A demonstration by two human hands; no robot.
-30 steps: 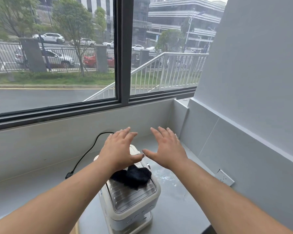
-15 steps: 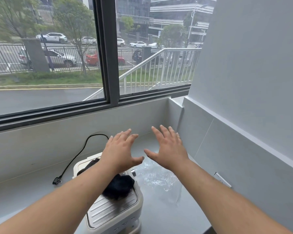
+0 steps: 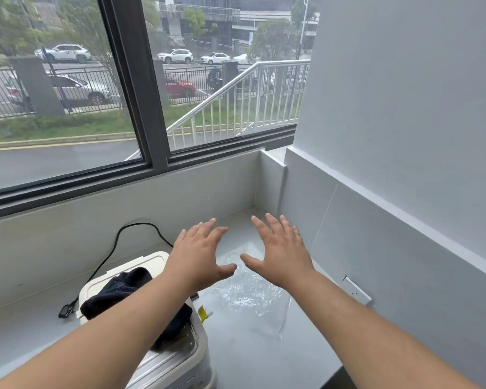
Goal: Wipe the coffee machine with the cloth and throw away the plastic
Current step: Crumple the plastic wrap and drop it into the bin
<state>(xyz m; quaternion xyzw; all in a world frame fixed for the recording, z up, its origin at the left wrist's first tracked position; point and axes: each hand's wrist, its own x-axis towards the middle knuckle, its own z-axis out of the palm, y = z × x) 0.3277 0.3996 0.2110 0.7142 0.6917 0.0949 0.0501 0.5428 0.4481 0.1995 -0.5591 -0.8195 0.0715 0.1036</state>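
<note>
1. The left forearm crosses the machine (image 3: 141, 265) and hides the middle of its top; the picture's lower edge cuts off its near end.
2. The same forearm hides the middle of the dark cloth (image 3: 115, 293), which lies bunched on the machine's top.
3. The plastic (image 3: 244, 290) is clear and crumpled, and its edges are hard to trace against the grey table (image 3: 250, 360). Its far part is behind the hands.
4. The machine stands at the near left of the table. Its long axis runs near to far, with the cream lid at the far end and the ribbed metal at the near end.
5. The cloth stretches from far left to near right.
6. The plastic lies flat on the table just right of the machine.
7. The left hand (image 3: 199, 256) is spread wide, palm down, and holds nothing.
8. The right hand (image 3: 281, 256) is likewise wide and empty, above the plastic. The thumbs point at each other, near but apart.
9. A black cord (image 3: 110, 254) loops behind the machine to a plug (image 3: 66, 310) on the table.
</note>
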